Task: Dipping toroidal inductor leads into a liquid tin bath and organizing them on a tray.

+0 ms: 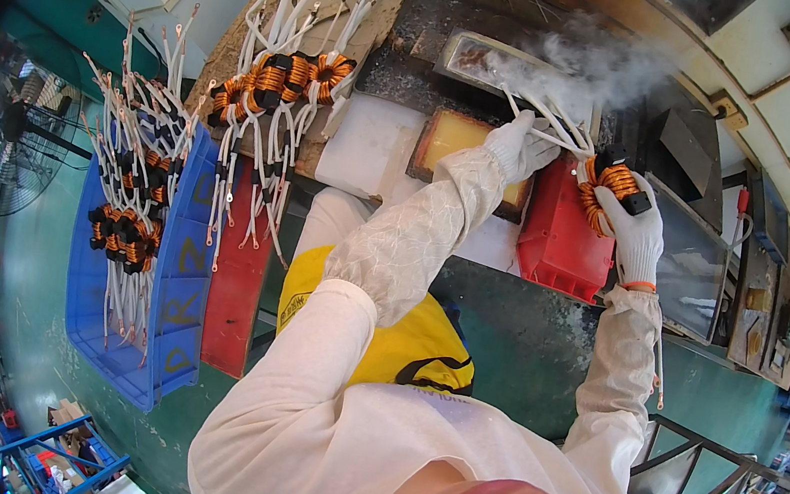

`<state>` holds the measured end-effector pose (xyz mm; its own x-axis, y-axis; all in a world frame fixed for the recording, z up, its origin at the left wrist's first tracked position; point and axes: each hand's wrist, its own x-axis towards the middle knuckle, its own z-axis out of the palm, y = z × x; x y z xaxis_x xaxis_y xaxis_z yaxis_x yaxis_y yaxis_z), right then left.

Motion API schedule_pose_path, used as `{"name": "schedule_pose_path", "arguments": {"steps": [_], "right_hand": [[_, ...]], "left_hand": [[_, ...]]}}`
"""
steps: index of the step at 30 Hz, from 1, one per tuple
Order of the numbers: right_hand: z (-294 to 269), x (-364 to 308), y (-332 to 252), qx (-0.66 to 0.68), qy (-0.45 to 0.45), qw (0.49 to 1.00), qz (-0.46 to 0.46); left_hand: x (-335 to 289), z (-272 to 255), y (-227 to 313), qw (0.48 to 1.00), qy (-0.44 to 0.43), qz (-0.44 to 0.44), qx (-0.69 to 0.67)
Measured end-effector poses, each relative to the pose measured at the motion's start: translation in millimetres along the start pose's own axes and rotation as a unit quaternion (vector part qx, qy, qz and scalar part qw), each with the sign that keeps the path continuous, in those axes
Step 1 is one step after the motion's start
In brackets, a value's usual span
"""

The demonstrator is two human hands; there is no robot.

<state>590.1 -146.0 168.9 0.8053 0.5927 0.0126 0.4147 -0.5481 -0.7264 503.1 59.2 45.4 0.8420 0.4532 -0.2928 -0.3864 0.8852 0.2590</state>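
Observation:
My gloved right hand (638, 226) is closed around a copper-wound ring coil (602, 183) with black end pieces. From the coil, white-sleeved leads (556, 118) run up and left, their tips over the near right part of a smoking metal-framed trough (492, 62). My gloved left hand (520, 146) has its fingers closed on these leads near their middle. Whether the tips touch what is in the trough I cannot tell through the smoke. Below my left hand lies a dark-rimmed tray (438, 144) with a yellow block in it. A red plastic bin (566, 239) stands beneath the coil.
Several similar coils (272, 80) lie on a wooden board (377, 17) at the left of the bench. A blue crate (178, 318) beside the bench holds more coils. Smoke (592, 63) drifts to the right. A dark metal box (686, 152) stands beyond my right hand.

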Motion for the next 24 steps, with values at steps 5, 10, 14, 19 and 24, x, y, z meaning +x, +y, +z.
{"name": "schedule_pose_path", "arguments": {"steps": [5, 10, 14, 19, 24], "right_hand": [[0.7, 1.8, 4.2, 0.018, -0.002, 1.0, -0.003], [0.4, -1.5, -1.3, 0.026, -0.005, 1.0, 0.004], [1.5, -1.1, 4.3, 0.021, 0.004, 1.0, -0.003], [4.2, -1.2, 24.1, 0.061, 0.009, 0.998, -0.019], [9.9, -2.0, 33.6, 0.078, 0.032, 0.995, -0.049]], "left_hand": [[-6.6, 8.1, -0.5, 1.0, 0.014, 0.006, 0.0], [-4.1, 5.1, -0.3, 1.0, 0.005, 0.004, -0.002], [-5.0, 6.0, -0.8, 1.0, 0.003, -0.001, 0.002], [-6.1, 6.4, -3.1, 1.0, -0.01, -0.003, 0.005], [-11.1, 1.7, -3.5, 0.999, -0.033, 0.006, -0.006]]}}
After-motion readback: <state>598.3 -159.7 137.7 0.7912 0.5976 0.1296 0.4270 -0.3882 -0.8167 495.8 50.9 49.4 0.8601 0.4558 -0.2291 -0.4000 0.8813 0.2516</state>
